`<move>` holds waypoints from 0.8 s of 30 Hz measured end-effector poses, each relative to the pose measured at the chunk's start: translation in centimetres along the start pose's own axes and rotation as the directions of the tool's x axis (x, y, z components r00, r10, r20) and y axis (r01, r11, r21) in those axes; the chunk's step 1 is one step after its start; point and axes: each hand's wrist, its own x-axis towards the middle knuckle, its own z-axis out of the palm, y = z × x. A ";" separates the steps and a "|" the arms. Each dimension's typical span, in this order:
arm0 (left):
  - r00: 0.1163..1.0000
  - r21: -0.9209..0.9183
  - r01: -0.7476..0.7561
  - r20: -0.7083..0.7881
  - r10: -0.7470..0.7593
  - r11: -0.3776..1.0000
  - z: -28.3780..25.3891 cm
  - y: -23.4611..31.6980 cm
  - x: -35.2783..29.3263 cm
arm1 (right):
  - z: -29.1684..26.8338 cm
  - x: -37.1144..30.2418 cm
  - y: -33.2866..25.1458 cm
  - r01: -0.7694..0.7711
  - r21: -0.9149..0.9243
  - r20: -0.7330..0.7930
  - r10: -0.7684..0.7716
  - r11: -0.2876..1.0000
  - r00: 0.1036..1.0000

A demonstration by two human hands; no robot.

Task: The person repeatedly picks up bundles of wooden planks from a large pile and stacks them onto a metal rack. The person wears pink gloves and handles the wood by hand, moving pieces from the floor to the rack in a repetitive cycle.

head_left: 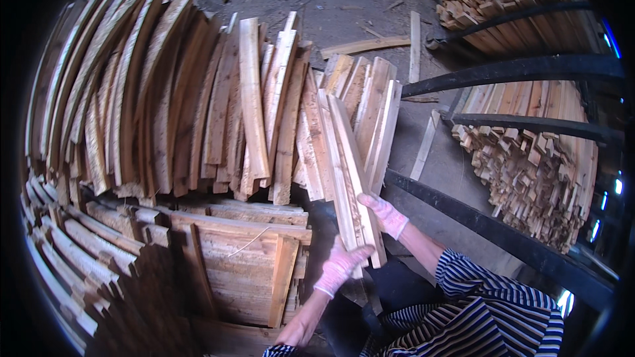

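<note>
In front of the person's body, at the right end of a long row of rough boards (253, 106), a pair of pale boards (352, 158) is lying side by side in both gloved hands. Left hand (342, 266) is gripping near the close ends, thumb wrapping over the top; right hand (385, 215) is closing on the right-hand edge a little farther up. Step in hand, by my judgement: handling the pair as one load. Next move is probably calling for a firm hold on both pieces, so that neither is slipping lengthwise, and for clearance from the dark metal bar (489, 225) at right. Long axis is running away from the body and slightly leftward; close ends are pointing back at the person, far ends toward the row. Far ends are overlapping the row in view; whether they are touching it, cannot tell.
</note>
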 end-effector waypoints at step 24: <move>0.680 0.114 -0.709 -0.152 0.718 0.696 -27.1 -3.4 -24.0 | 31.0 0.6 16.6 0.653 -0.615 0.722 -0.015 0.442 0.691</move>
